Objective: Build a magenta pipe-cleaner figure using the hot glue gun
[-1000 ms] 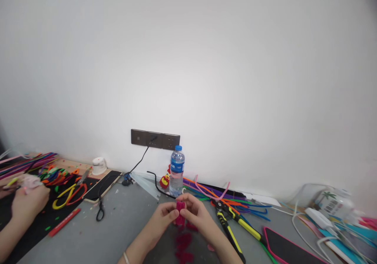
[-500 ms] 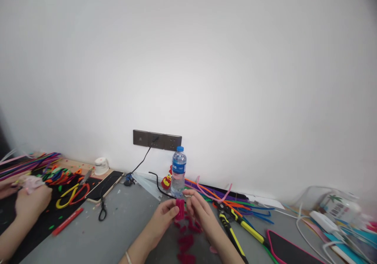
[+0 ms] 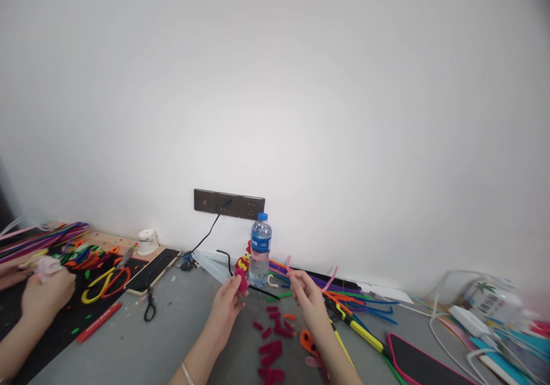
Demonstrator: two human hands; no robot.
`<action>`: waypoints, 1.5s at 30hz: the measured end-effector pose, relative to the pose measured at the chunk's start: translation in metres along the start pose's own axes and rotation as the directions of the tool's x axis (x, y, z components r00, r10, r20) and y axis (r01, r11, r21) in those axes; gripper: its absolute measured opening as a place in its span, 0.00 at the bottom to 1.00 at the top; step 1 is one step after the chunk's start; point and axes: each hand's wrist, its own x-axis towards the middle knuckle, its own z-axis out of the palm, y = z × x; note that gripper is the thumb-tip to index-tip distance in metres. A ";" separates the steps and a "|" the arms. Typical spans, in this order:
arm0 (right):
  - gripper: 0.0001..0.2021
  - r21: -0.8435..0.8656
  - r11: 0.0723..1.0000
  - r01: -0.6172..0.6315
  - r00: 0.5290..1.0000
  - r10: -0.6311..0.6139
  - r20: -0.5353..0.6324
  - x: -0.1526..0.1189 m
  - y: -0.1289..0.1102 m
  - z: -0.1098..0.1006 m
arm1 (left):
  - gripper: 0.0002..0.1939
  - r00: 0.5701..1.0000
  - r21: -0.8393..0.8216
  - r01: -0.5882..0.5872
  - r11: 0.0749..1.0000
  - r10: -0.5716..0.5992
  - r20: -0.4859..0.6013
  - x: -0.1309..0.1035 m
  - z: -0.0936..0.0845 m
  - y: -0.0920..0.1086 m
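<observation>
Magenta fuzzy bundle (image 3: 241,280) gripped by the left hand (image 3: 226,305)

The bundle is pinched between thumb and fingers, held up over the grey table (image 3: 172,333) near the water bottle (image 3: 260,250); part of it is covered by the fingers. The right hand (image 3: 306,293) is raised well apart from it, its fingertips drawn together near the pipe cleaners (image 3: 382,310); whether anything is grasped there cannot be told. Between the arms, short magenta pieces (image 3: 271,349) are scattered. An orange object (image 3: 307,341) is partly hidden by the right forearm (image 3: 330,342) and cannot be identified; the yellow-and-black pliers (image 3: 363,334) are half covered too. Behind the bundle, a red-and-yellow figure (image 3: 243,262) is partly blocked. At far left, a pale pink item (image 3: 47,267) is held in a co-worker's hands (image 3: 49,296), its shape obscured. A pink-edged phone (image 3: 421,362) is cropped by the lower edge. The table is set against a white wall (image 3: 275,116), on which a dark socket panel (image 3: 229,203) is mounted.
</observation>
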 end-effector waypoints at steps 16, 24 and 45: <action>0.11 -0.659 0.745 0.101 0.772 0.359 0.524 -0.032 -0.023 0.007 | 0.27 1.000 0.012 0.011 1.000 -0.011 0.020 -0.003 0.001 -0.003; 0.11 -0.734 0.667 0.132 0.785 0.381 0.488 -0.035 -0.011 0.011 | 0.26 0.998 0.059 0.028 0.998 -0.031 0.053 -0.001 -0.001 -0.005; 0.25 0.151 0.923 -0.354 0.921 0.315 0.230 -0.024 -0.007 0.034 | 0.21 0.947 0.157 -0.019 0.987 -0.033 0.320 -0.016 0.004 -0.009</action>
